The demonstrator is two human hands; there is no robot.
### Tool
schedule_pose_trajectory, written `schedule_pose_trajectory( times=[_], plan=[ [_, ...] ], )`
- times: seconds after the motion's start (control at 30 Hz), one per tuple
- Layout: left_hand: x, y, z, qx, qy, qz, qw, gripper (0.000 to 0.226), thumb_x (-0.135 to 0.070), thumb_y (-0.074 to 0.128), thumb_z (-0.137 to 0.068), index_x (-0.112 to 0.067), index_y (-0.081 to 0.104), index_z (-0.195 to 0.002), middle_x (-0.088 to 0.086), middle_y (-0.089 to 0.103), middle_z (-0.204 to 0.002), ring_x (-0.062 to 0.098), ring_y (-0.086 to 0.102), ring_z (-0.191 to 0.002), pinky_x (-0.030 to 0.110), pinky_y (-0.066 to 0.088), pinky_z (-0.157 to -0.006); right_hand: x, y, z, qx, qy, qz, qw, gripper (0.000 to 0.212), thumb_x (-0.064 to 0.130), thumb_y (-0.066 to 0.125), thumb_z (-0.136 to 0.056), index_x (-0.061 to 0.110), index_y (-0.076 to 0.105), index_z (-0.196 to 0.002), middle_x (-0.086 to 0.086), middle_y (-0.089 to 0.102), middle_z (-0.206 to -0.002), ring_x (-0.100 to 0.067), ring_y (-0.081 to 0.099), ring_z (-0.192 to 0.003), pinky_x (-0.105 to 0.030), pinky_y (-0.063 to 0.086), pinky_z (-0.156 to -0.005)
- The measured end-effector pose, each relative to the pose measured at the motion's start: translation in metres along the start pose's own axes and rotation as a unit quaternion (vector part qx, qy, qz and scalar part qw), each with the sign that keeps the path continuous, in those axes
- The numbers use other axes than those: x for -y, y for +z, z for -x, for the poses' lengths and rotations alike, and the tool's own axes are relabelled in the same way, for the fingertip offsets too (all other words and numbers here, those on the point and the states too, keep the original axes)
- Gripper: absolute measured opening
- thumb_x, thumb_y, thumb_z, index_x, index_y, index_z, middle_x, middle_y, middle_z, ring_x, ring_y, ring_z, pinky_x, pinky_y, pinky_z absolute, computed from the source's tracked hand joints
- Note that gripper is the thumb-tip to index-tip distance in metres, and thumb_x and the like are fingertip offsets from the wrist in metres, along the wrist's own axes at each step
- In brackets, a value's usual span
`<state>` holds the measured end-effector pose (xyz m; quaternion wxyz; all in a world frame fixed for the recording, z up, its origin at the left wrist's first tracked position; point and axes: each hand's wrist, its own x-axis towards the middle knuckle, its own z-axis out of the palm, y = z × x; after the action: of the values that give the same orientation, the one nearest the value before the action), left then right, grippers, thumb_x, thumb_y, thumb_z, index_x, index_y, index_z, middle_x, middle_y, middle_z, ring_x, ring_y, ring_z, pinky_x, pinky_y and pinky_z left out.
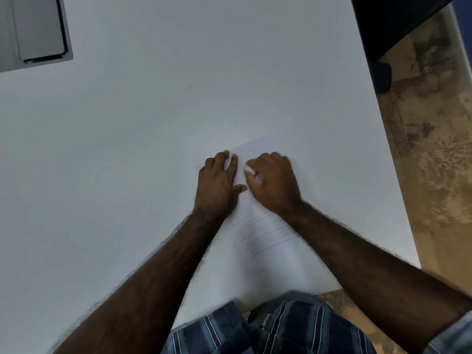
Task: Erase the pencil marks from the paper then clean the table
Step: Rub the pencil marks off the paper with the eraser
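A white lined sheet of paper [265, 233] lies on the white table [153, 139], near its right front corner. My left hand [217, 182] rests flat on the sheet's left part, fingers spread, pressing it down. My right hand [274, 180] is closed around a small white eraser [249, 169], whose tip pokes out at the fingers and touches the paper's upper part. Faint pencil marks [252, 149] show just beyond the fingers. Both forearms cover parts of the sheet.
A grey flap panel [38, 29] is set into the table at the far left corner. The table's right edge runs diagonally beside a mottled brown floor [429, 149]. A dark chair base [383, 72] stands at the far right.
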<state>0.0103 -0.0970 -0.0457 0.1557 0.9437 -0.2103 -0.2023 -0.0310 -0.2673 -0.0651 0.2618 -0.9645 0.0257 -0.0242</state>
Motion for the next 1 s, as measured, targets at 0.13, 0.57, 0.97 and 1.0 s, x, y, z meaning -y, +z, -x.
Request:
schedule_pose_trajectory(
  times=[0.13, 0.57, 0.97, 1.0],
  plan=[
    [0.0, 0.001, -0.001, -0.003, -0.003, -0.007, 1.0, 0.081, -0.051, 0.07, -0.092, -0.01, 0.041, -0.156, 0.015, 0.035, -0.161, 0.035, 0.04, -0.137, 0.046, 0.037, -0.108, -0.008, -0.008, -0.007, -0.035, 0.066, 0.007, 0.997, 0.013, 0.028, 0.068, -0.097, 0.019, 0.077, -0.099, 0.0, 0.074, -0.092, -0.025, 0.064, -0.086, -0.044, 0.05, -0.079],
    [0.0, 0.002, 0.0, -0.004, -0.003, -0.003, 1.0, 0.08, -0.053, 0.066, -0.094, -0.012, 0.039, -0.157, 0.013, 0.032, -0.163, 0.034, 0.038, -0.139, 0.045, 0.034, -0.111, -0.005, -0.009, -0.015, -0.093, 0.13, 0.001, 0.987, 0.011, 0.025, 0.067, -0.096, 0.018, 0.074, -0.092, 0.0, 0.071, -0.087, -0.026, 0.062, -0.083, -0.046, 0.05, -0.078],
    [0.002, 0.002, 0.001, -0.015, 0.002, 0.006, 1.0, 0.078, -0.049, 0.07, -0.092, -0.011, 0.044, -0.155, 0.015, 0.037, -0.16, 0.036, 0.042, -0.136, 0.046, 0.036, -0.108, 0.004, -0.001, -0.015, -0.028, 0.027, 0.017, 0.999, 0.013, 0.028, 0.064, -0.096, 0.019, 0.074, -0.095, 0.0, 0.071, -0.088, -0.026, 0.062, -0.085, -0.044, 0.048, -0.078],
    [0.002, 0.002, 0.001, -0.017, 0.004, 0.012, 1.0, 0.077, -0.047, 0.072, -0.091, -0.01, 0.046, -0.153, 0.016, 0.039, -0.158, 0.037, 0.044, -0.134, 0.047, 0.037, -0.107, 0.007, 0.002, -0.01, 0.005, -0.02, 0.022, 1.0, 0.016, 0.029, 0.063, -0.098, 0.019, 0.076, -0.098, 0.0, 0.073, -0.091, -0.026, 0.062, -0.086, -0.043, 0.047, -0.079]
  ],
)
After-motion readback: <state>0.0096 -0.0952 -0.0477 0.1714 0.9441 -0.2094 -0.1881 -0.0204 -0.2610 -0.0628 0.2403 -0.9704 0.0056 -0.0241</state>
